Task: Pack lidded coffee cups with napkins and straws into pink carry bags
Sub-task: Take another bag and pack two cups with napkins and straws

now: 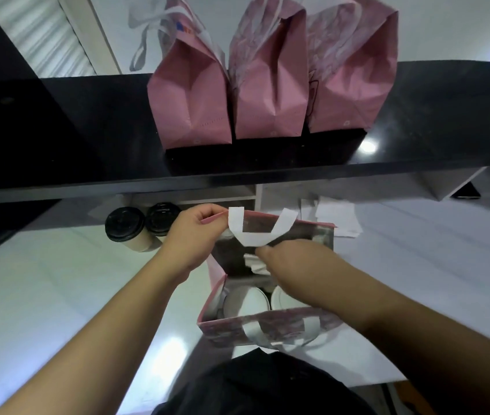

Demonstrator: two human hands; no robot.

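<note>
Found no legible text, number or brand anywhere. Noticed only a small blue and orange printed mark [184, 27], too blurred to read, high on the leftmost tall pink paper carry bag [191, 97] on the black shelf, well beyond both hands. Saw faint embossed marks, unreadable, on the round black plastic lids [124, 223] of the pale paper cups just left of the left hand [191, 232]. Made out pale patterning, no words, on the open pink bag [267, 327] under the right hand [290, 262].
</note>
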